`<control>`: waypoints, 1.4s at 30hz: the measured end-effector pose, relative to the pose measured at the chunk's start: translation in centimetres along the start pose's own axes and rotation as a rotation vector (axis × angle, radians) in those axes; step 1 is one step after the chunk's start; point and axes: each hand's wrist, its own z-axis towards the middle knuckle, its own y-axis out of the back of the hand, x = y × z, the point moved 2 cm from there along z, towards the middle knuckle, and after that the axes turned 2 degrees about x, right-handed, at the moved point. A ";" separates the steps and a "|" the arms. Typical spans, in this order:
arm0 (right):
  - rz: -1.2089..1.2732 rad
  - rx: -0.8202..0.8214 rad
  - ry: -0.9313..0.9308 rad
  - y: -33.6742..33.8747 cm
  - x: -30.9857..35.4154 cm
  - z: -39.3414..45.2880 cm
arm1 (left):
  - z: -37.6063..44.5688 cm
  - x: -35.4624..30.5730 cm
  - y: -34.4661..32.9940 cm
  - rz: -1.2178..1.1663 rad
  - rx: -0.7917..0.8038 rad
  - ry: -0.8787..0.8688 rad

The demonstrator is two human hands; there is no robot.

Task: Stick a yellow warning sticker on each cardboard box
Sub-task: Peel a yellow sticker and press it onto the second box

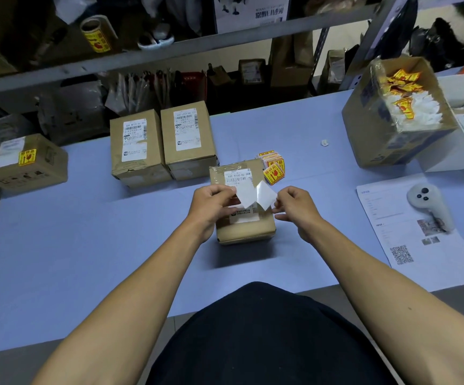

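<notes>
Both hands pinched one thin sheet above the small box (246, 226): the left hand (211, 202) held the sticker (244, 194), white side up, and the right hand (294, 205) gripped its glossy backing (266, 196) by a corner. Featherlight and floppy, it probably needed edge-only holds, being tacky once bare. Beyond lay the sticker stack (273, 165) and two unlabelled boxes (164, 143).

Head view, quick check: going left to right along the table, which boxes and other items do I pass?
Stickered cardboard box → two unstickered boxes standing side by side → box under the hands → pile of yellow stickers → open scrap box → controller on the paper sheet.
</notes>
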 end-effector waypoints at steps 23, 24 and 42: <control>-0.420 -0.119 -0.106 4.5 -4.8 2.8 | 0.6 0.4 -2.6 0.120 -0.123 0.022; -0.432 -0.130 -0.068 4.2 -4.3 2.6 | 0.7 0.4 -2.8 0.128 -0.126 0.018; -0.903 -0.197 0.680 -4.6 2.0 -1.5 | 0.6 0.2 -2.5 0.109 -0.135 0.061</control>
